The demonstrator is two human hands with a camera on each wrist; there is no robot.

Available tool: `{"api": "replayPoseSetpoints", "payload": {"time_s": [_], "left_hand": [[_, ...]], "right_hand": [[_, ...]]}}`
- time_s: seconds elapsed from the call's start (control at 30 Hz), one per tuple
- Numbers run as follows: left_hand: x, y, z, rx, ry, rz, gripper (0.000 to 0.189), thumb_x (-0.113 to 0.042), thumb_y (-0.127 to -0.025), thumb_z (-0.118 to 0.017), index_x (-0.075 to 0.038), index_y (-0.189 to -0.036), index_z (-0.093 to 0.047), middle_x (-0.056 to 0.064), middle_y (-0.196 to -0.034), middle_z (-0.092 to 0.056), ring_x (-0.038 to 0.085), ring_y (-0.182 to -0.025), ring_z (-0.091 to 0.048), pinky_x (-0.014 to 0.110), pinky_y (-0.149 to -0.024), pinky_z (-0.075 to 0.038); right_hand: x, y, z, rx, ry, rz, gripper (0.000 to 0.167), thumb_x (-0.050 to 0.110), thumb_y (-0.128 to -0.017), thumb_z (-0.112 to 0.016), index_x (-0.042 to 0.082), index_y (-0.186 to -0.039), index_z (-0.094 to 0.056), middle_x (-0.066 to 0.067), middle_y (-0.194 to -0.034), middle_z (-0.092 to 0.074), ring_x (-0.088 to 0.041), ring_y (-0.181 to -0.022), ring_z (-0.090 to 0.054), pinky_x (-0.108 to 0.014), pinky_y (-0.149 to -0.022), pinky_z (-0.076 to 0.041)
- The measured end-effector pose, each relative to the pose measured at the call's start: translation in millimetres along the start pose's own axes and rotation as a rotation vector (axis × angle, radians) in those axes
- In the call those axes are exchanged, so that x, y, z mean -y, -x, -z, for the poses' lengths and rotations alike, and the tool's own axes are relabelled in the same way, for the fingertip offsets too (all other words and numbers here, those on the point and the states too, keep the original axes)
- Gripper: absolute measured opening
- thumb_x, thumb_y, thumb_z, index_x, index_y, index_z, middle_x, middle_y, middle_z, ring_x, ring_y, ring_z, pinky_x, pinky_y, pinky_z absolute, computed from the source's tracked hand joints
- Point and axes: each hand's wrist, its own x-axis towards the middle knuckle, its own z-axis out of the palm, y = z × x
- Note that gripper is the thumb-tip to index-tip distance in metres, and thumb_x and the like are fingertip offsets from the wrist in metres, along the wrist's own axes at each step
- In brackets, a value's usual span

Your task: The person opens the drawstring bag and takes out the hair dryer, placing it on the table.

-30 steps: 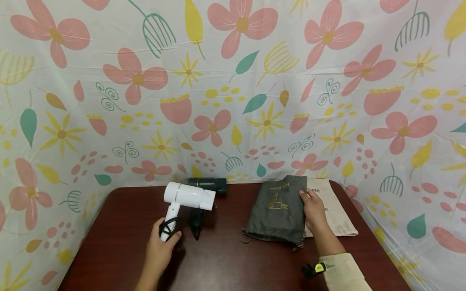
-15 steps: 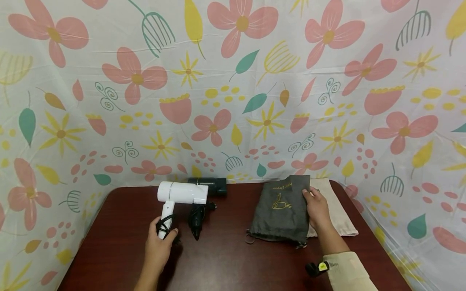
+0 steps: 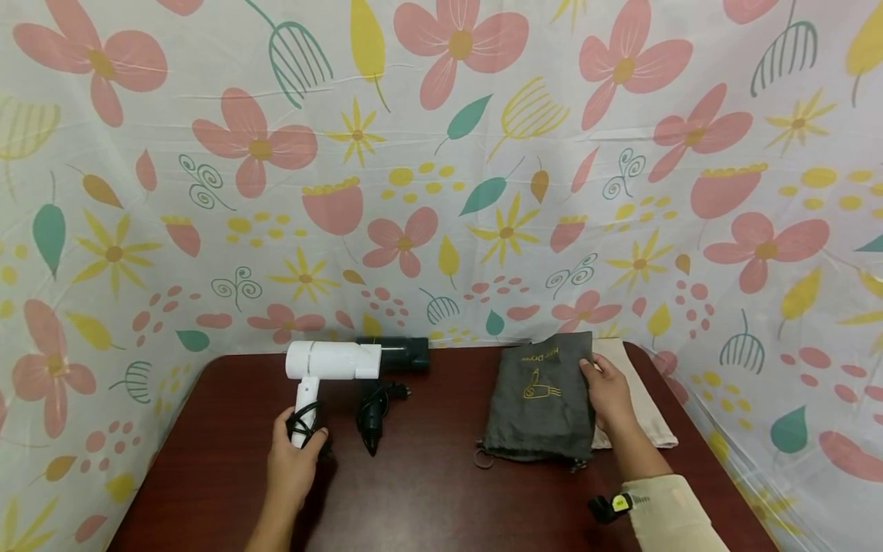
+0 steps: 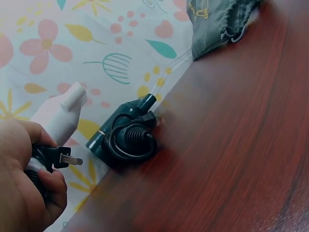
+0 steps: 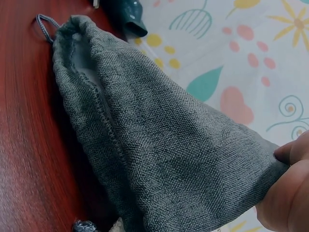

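My left hand [image 3: 293,464] grips the handle of a white hair dryer [image 3: 333,360], its black cord wound about the handle. In the left wrist view the plug [image 4: 65,157] of that cord sticks out between thumb and fingers. Behind it on the table lies a dark green hair dryer [image 3: 396,354] with a coiled cord. On the right, my right hand [image 3: 610,395] pinches the side edge of a dark grey drawstring bag [image 3: 538,414] bearing a yellow dryer print. The bag's gathered mouth [image 5: 89,72] faces the near side and gapes slightly in the right wrist view.
A cream cloth bag [image 3: 638,406] lies on the dark red table [image 3: 407,498], partly under the grey bag. A flower-printed curtain [image 3: 441,253] stands along the table's back edge. A small black device with a yellow label [image 3: 621,502] is by the right wrist.
The white hair dryer has moved left with my left hand and levelled out, uncovering more of the green one. My right hand has shifted the grey bag slightly right, over more of the cream bag.
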Motion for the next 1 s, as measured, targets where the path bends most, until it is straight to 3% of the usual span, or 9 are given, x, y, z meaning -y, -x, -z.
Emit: {"api": "replayPoseSetpoints", "payload": {"time_s": [0.13,0.27,0.43,0.6,1.0], "left_hand": [[0.8,-2.7,1.1,-0.004,0.015,0.009,0.069,-0.024,-0.093,-0.07,-0.016,-0.152,-0.034,0.007,-0.085,-0.06,0.014,-0.064,-0.056,0.029,-0.054,-0.047],[3.8,-6.2,1.1,-0.012,0.013,0.009,0.07,-0.024,-0.093,-0.07,-0.016,-0.152,-0.033,0.008,-0.087,-0.061,0.014,-0.065,-0.057,0.029,-0.055,-0.047],[8.1,-10.7,1.3,-0.039,0.002,0.001,0.071,-0.025,-0.093,-0.07,-0.015,-0.152,-0.033,0.009,-0.089,-0.062,0.013,-0.065,-0.058,0.028,-0.056,-0.048],[9.3,-13.2,4.1,-0.056,0.001,0.002,0.07,-0.025,-0.092,-0.07,-0.015,-0.151,-0.034,0.008,-0.086,-0.062,0.014,-0.064,-0.058,0.029,-0.055,-0.047],[9.3,-15.9,9.5,-0.072,-0.01,0.006,0.068,-0.025,-0.093,-0.07,-0.014,-0.15,-0.035,0.006,-0.083,-0.062,0.013,-0.065,-0.057,0.029,-0.055,-0.047]], "right_hand": [[-1.2,-1.8,3.9,0.001,0.076,-0.007,0.056,0.036,-0.107,-0.046,0.01,-0.157,-0.036,-0.002,-0.116,-0.068,0.001,-0.077,-0.065,-0.024,-0.069,-0.056],[-2.8,-5.0,7.1,-0.004,0.119,-0.009,0.058,0.036,-0.108,-0.043,0.011,-0.159,-0.032,-0.021,-0.141,-0.054,0.002,-0.079,-0.064,-0.024,-0.07,-0.055],[-3.5,-9.5,9.9,-0.024,0.137,0.009,0.056,0.035,-0.108,-0.044,0.01,-0.157,-0.036,-0.024,-0.14,-0.056,0.002,-0.077,-0.064,-0.025,-0.069,-0.056],[-3.7,-12.1,13.4,-0.02,0.21,0.04,0.06,0.041,-0.108,-0.041,0.01,-0.159,-0.032,-0.028,-0.149,-0.047,0.007,-0.079,-0.059,-0.023,-0.071,-0.053],[-6.0,-15.2,21.6,-0.021,0.312,0.092,0.058,0.04,-0.109,-0.04,0.007,-0.156,-0.036,-0.032,-0.141,-0.053,0.005,-0.076,-0.06,-0.027,-0.069,-0.054]]}}
